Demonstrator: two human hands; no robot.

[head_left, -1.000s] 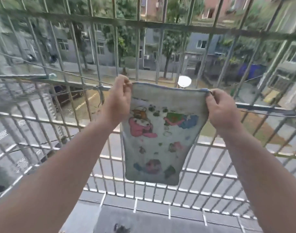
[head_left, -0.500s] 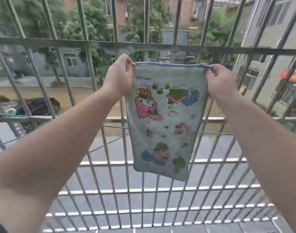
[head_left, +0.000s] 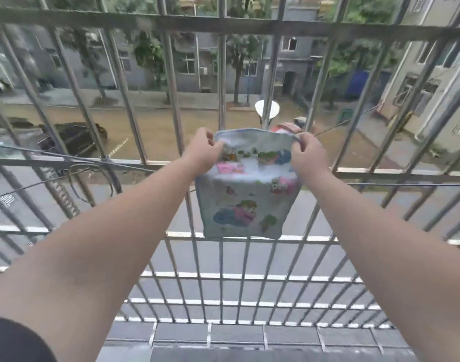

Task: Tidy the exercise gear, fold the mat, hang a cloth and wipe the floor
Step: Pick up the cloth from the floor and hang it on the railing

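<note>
A metal window cage (head_left: 223, 22) of vertical bars and flat crossbars closes off the whole view, and its slatted grid floor (head_left: 236, 288) juts out beyond a grey tiled sill (head_left: 249, 335) at the bottom edge. Through the bars lie a wet street, a dark parked car (head_left: 74, 137), trees and grey apartment blocks.

The cloth (head_left: 245, 197), pale with cartoon prints, hangs at the middle of the cage, draped against the mid-height rail (head_left: 380, 176) with its lower hem just above the next crossbar down. The left hand (head_left: 204, 152) pinches the cloth's upper left corner and the right hand (head_left: 308, 154) pinches its upper right corner; the hands are apart, each clamped on the top edge, which sags slightly between them. Both bare forearms reach out from the sill over the grid floor.

Left of the cloth a thin wire (head_left: 66, 155) runs along the rail, knotted and looped by a bar. Right of the cloth the rail is bare, with open gaps between bars.
</note>
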